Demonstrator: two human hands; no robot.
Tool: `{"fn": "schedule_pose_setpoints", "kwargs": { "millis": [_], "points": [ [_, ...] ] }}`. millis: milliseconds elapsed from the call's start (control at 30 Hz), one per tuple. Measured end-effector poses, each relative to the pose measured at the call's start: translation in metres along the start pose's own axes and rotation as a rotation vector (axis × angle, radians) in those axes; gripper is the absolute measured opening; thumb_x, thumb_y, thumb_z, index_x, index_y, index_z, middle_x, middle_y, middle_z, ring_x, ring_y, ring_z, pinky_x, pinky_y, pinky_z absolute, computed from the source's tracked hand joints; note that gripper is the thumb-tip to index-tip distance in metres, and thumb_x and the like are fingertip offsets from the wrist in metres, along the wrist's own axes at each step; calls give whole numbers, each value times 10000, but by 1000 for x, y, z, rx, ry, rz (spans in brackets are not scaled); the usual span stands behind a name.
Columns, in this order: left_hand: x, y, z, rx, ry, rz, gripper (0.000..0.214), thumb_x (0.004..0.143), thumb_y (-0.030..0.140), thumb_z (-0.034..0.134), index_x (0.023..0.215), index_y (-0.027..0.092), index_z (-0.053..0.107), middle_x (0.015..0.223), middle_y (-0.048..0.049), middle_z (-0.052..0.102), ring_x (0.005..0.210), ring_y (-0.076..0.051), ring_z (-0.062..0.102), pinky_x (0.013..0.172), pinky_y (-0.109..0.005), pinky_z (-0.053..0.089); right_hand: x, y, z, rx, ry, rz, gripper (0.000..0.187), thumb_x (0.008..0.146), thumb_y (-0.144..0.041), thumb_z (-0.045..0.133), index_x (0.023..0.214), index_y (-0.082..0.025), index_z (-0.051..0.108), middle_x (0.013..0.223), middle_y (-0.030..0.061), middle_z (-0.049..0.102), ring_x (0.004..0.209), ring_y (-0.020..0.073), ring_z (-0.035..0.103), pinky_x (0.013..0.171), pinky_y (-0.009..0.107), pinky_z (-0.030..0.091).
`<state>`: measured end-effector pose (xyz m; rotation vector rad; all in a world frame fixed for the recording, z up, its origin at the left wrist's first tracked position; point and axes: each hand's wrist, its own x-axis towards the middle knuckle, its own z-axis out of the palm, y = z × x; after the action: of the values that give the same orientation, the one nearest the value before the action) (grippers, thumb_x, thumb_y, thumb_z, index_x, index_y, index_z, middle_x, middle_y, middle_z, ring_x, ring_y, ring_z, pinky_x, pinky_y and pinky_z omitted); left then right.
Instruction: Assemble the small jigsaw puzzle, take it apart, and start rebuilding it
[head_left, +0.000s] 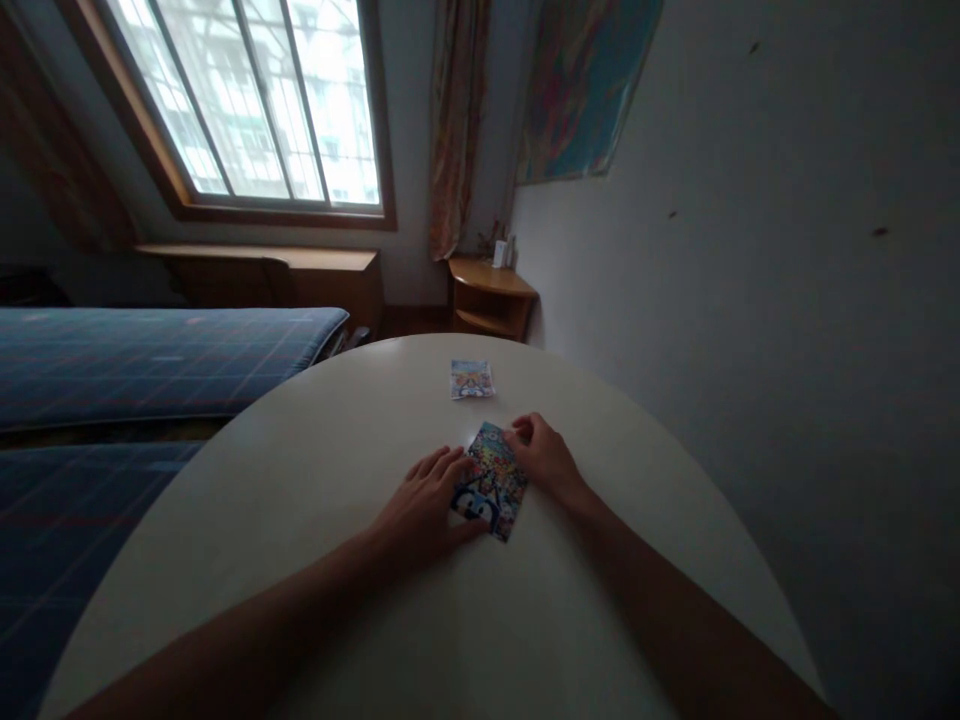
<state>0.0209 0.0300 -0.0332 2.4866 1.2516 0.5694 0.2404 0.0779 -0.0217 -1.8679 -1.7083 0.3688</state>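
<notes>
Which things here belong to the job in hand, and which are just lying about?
In use:
- colourful picture
- left hand and right hand, both at it
- white table beneath

Apparently just about:
- smaller picture, untouched, possibly related
- plaid bedding
- corner shelf

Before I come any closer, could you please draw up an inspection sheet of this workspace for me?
Surface: white, round-edged tabletop.
Job's things: multicoloured, rectangular printed sheet, lying at an angle between both hands.
Clutter: smaller, rectangular printed piece beyond the sheet, apart from it.
Grippers: bare left hand open, fingers and thumb over the sheet's left side; bare right hand curled at its upper-right edge, grip unclear.
Cables: nothing seen.
Surroundings: brown-framed, barred window ahead, blue checked mattress left, pale wall right.
</notes>
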Motion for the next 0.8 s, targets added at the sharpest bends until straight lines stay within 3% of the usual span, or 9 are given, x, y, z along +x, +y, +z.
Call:
{"fn": "schedule_pose_setpoints", "kwargs": {
  "millis": [200,367,500,600,800],
  "points": [
    [0,-1,3,-95,87,-15,816,756,403,725,1456,193,363,1479,-143,463,1384,-326,402,1149,-500,332,-8,-7,-1,357,-22,-184,242,857,-334,595,1002,-181,714,1010,73,741,925,212,681,872,342,505],
    [10,-8,2,-314,171,-211,758,822,324,639,1484,167,306,1379,-163,562,1261,-316,545,1067,-501,426,-12,-15,4,617,-58,-169,334,830,-454,641,996,-174,716,933,64,741,830,213,682,763,334,541],
    [17,-13,0,-567,180,-283,587,849,285,594,1402,177,432,1100,-107,716,997,-265,691,905,-446,537,-12,-15,9,822,-131,-128,358,794,-483,700,997,-189,707,914,50,732,794,199,675,721,317,547],
    [18,-14,-2,-744,216,-249,452,842,315,599,1267,166,556,1051,-88,732,931,-244,709,840,-407,567,-12,-14,12,936,-150,-90,373,765,-482,738,1009,-203,699,942,48,726,806,198,672,740,327,551],
    [21,-13,-7,-796,293,-292,276,802,368,650,994,170,667,921,-66,748,814,-231,715,753,-369,585,-10,-12,18,1134,-285,-33,431,745,-460,764,1095,-227,672,1113,69,708,937,205,672,821,342,547]
  ]
}}
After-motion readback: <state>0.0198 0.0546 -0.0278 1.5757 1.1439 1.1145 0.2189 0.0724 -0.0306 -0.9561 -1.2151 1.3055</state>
